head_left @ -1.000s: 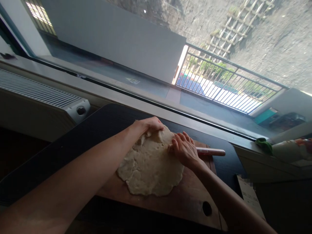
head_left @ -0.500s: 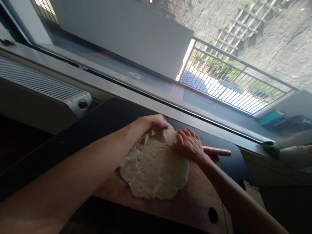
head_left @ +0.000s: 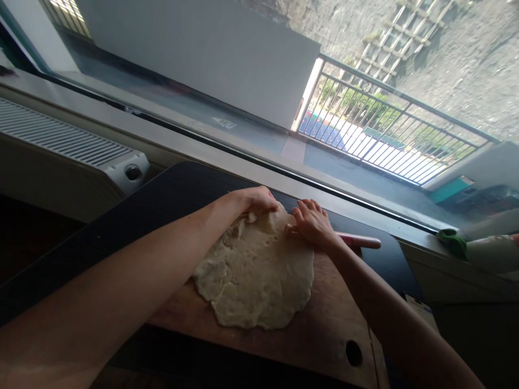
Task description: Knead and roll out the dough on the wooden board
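Note:
A broad, flattened sheet of dough (head_left: pixel 259 286) with a ragged edge lies on a wooden board (head_left: pixel 324 324). My left hand (head_left: pixel 263 199) is at its far edge, fingers curled closed on the dough rim; the fingertips are partly hidden. A slim wooden rolling pin (head_left: pixel 359 240) rests across the dough's far right side, its handle end sticking out past the board to the right. On top of the pin lies my right hand (head_left: pixel 313 220), palm down, fingers stretched out beyond it and not wrapped around.
The board, with a round hole near its right corner, sits on a dark table (head_left: pixel 174 186). Beyond the table are a window sill (head_left: pixel 227 154) and a window. A radiator (head_left: pixel 130 170) stands at left. On the right sill are a green cloth (head_left: pixel 452 242) and a pale container (head_left: pixel 490 253).
My right hand and the rolling pin have moved slightly away from me, toward the window. My left hand stays at the dough's far edge. The view has shifted a little.

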Tool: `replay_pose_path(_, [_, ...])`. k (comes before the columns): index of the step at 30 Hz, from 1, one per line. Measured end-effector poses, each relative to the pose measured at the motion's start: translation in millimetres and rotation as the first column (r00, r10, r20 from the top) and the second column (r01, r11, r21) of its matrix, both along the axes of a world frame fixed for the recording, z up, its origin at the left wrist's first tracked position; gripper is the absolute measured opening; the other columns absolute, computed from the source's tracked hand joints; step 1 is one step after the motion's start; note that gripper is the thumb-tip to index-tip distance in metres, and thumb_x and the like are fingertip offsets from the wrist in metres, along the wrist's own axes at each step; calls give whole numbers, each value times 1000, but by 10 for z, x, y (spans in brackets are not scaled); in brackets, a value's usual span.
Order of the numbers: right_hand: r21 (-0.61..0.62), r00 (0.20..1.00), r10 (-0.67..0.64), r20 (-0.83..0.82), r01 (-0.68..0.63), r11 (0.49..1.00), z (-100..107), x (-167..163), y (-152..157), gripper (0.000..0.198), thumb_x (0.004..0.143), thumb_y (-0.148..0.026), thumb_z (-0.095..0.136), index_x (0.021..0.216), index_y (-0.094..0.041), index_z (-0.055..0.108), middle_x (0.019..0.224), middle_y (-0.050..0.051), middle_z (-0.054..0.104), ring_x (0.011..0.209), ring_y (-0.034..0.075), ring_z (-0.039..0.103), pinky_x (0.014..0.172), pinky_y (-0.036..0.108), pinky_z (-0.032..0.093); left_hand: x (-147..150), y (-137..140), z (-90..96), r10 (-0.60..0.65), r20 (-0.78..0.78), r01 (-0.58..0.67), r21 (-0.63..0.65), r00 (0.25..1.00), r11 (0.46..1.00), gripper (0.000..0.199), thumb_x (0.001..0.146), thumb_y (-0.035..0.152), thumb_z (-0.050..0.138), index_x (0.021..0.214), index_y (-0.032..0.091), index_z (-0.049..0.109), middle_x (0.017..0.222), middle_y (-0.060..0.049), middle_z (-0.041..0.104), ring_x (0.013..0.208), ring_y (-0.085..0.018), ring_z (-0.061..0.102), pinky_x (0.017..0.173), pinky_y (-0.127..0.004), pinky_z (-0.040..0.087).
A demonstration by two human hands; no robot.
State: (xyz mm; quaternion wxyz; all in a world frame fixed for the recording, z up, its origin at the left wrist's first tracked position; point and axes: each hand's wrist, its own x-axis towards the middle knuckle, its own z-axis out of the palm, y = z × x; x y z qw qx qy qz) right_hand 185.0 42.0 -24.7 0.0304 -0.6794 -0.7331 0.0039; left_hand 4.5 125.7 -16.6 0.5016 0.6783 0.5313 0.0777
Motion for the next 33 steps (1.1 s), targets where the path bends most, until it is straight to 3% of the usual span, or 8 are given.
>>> replay_pose_path(4, [-30,991,-131,-36,130,991,64,-35,288,49,96,-41,20,130,-15,44,141,16,38,133,28,30,103,48,30,7,-15,28,2,-35,1,72,999,997,16,60,27,70,58,15,60,55,-1,54,51,-13,48,47,-25,35])
replay_pose_path(10, [-6,999,41,34,-41,999,-22,27,-290,48,97,-43,19,134,-23,42,143,6,39,137,25,23,107,44,26,-18,-15,-42,-4,4,4,26,1000,1000,17,59,31,69,67,17,65,59,-1,58,51,-14,51,48,-25,37])
replay_pose_path(16, [-44,991,-130,-32,129,991,42,-6,235,51,96,-43,22,135,-14,38,145,15,34,135,30,25,104,49,27,-22,6,-46,-25,-2,25,75,1000,997,17,58,31,68,62,15,62,55,0,55,48,-13,48,45,-24,36])
replay_pose_path(23, [44,997,71,12,-72,996,-55,58,-446,51,97,-42,19,137,-19,40,146,7,37,140,24,16,110,46,17,-36,18,-111,-16,54,15,10,998,1000,21,60,34,68,69,15,64,57,-1,57,51,-14,52,48,-25,38])
replay_pose_path(27, [17,990,-117,-73,119,993,-18,27,-18,57,96,-47,21,141,-14,34,149,12,31,139,28,19,109,49,20,-39,27,-98,-32,17,31,40,999,999,20,62,34,67,68,15,63,59,-2,59,54,-15,53,51,-26,40])
replay_pose_path(29, [16,979,-171,-113,174,985,-20,6,21,61,95,-50,21,141,-11,34,149,14,29,139,30,20,109,50,21,-43,8,-24,-18,-4,18,24,1000,1000,19,63,33,68,68,15,63,62,-2,61,56,-15,54,54,-26,42])
replay_pose_path(31, [67,988,-103,-112,111,992,-58,9,-280,61,95,-49,21,140,-11,36,149,14,31,139,29,18,110,50,20,-36,-14,81,0,-14,0,-42,1000,999,21,63,34,68,72,15,63,66,-3,64,59,-16,57,56,-27,45])
replay_pose_path(33, [148,996,42,-74,-30,989,-118,46,-815,56,96,-42,27,141,-11,34,149,13,32,141,27,14,112,48,17,1,-27,194,-12,-39,7,-120,999,993,27,64,40,69,74,15,64,68,-5,65,62,-19,60,58,-30,47])
